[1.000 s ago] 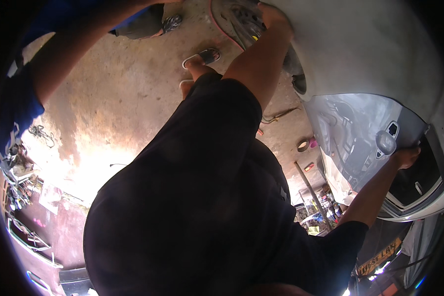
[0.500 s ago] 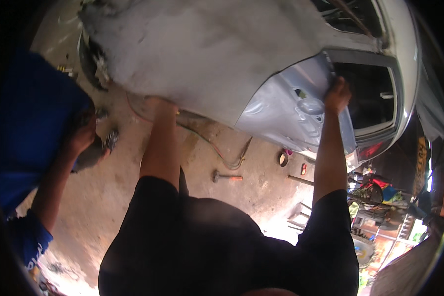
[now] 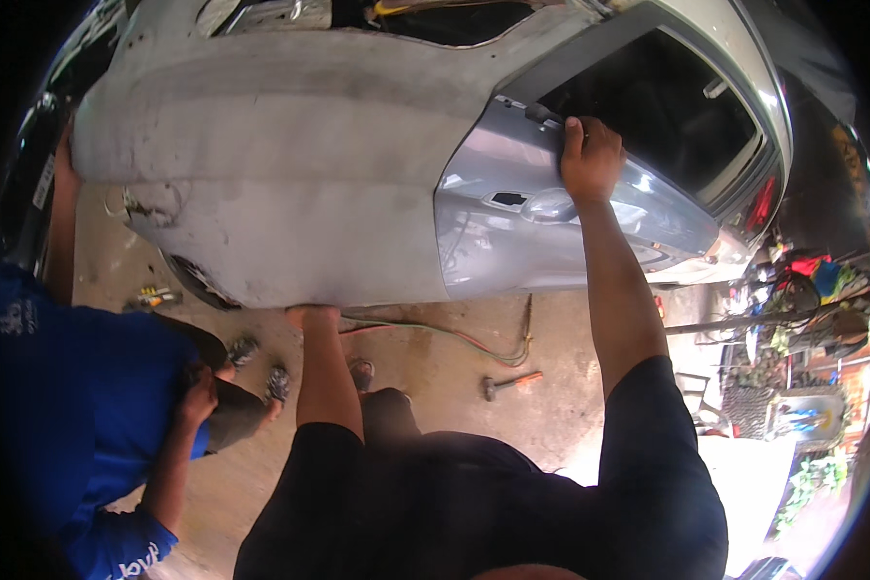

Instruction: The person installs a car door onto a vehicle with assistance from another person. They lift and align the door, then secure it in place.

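1. Head view, hands: my right hand (image 3: 590,155) has its fingers (image 3: 572,135) curled over the top edge of the silver car door (image 3: 532,232), just under the window opening. My left hand (image 3: 311,314) presses up under the lower edge of the grey primed panel (image 3: 290,174); I cannot tell how far its fingers are closed.
2. Head view, doing it well, as I judge: keep both hands spread wide and the load level, matching the person in the blue shirt (image 3: 77,406) at the far end.
3. Head view, floor: a hammer (image 3: 510,384) and a green hose (image 3: 435,333) lie underfoot. No labels readable.
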Motion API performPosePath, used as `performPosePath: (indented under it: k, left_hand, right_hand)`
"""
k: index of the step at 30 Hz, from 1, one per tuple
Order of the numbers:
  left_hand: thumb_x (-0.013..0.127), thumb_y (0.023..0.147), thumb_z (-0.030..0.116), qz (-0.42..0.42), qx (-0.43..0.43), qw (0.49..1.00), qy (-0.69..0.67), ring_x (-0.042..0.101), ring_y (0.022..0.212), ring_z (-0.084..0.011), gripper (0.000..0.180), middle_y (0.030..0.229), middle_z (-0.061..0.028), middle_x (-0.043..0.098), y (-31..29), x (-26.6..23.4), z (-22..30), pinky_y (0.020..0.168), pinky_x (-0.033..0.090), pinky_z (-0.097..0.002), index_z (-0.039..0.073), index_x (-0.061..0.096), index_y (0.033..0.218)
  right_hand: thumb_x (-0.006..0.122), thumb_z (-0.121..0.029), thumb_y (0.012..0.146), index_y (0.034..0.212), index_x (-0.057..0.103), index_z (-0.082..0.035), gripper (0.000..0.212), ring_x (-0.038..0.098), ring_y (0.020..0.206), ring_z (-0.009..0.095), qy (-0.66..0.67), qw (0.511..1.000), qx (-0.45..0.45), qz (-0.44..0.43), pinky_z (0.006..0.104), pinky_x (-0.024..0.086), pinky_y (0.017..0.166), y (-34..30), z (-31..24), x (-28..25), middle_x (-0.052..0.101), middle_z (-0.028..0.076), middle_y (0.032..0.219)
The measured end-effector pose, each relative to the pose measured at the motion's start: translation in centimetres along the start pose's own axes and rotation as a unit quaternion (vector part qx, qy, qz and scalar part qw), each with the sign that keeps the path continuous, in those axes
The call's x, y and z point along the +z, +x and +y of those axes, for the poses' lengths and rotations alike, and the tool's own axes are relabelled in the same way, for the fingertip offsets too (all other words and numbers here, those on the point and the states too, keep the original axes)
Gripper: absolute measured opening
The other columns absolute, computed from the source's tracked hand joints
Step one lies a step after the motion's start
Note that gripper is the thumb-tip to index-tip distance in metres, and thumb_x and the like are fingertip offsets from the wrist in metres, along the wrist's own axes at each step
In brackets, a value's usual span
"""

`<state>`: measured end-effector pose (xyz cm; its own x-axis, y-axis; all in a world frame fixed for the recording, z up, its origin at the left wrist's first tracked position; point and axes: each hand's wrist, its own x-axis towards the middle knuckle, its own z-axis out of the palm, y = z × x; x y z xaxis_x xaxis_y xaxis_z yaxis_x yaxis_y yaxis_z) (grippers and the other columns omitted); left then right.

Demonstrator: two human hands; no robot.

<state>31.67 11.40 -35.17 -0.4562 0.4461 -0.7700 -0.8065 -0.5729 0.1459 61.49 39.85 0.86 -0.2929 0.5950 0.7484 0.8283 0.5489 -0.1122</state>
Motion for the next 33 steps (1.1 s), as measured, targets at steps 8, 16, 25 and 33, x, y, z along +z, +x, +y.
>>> performPosePath:
  k: [8,16,25,33]
  left_hand:
    - [0.033,0.107,0.053,0.032,-0.001,0.998,0.047,0.055,0.14,-0.0335,0.059,0.157,-0.0075,0.057,-0.7,-0.4,0.9,0.115,0.043,-0.0565,0.023,0.055,0.153]
    - [0.034,0.108,0.051,0.066,0.007,0.995,0.072,0.056,0.139,-0.0337,0.057,0.155,-0.0076,0.059,-2.2,-1.3,1.5,0.113,0.044,-0.0575,0.023,0.057,0.152]
    - [0.034,0.108,0.049,0.086,0.005,0.994,0.063,0.058,0.137,-0.034,0.054,0.153,-0.0076,0.061,-3.7,-1.5,1.5,0.111,0.046,-0.0587,0.024,0.06,0.149]
    - [0.034,0.109,0.047,0.067,0.005,0.996,0.065,0.058,0.137,-0.0351,0.055,0.154,-0.0087,0.06,-3.6,-1.6,2.1,0.111,0.047,-0.06,0.02,0.061,0.148]
  right_hand:
    - [0.056,-0.052,0.105,0.108,0.075,-0.01,0.045,0.06,0.124,0.035,0.008,1.0,0.013,-0.001,0.0579,0.033,0.118,0.0,-0.9,-0.9,0.075,0.011,0.118]
    - [0.054,-0.054,0.105,0.11,0.075,-0.011,0.049,0.06,0.128,0.034,-0.015,0.999,0.028,-0.004,0.0615,0.032,0.12,0.0,-0.5,0.0,0.076,0.011,0.121]
    - [0.064,-0.042,0.099,0.089,0.069,-0.009,0.034,0.064,0.104,0.04,0.05,0.995,0.004,0.091,0.0628,0.04,0.109,-0.3,-1.6,-1.7,0.073,0.014,0.095]
    - [0.051,-0.055,0.107,0.116,0.075,-0.012,0.05,0.062,0.124,0.032,-0.011,0.999,-0.009,0.04,0.0561,0.036,0.116,-1.1,-0.8,-1.4,0.076,0.009,0.118]
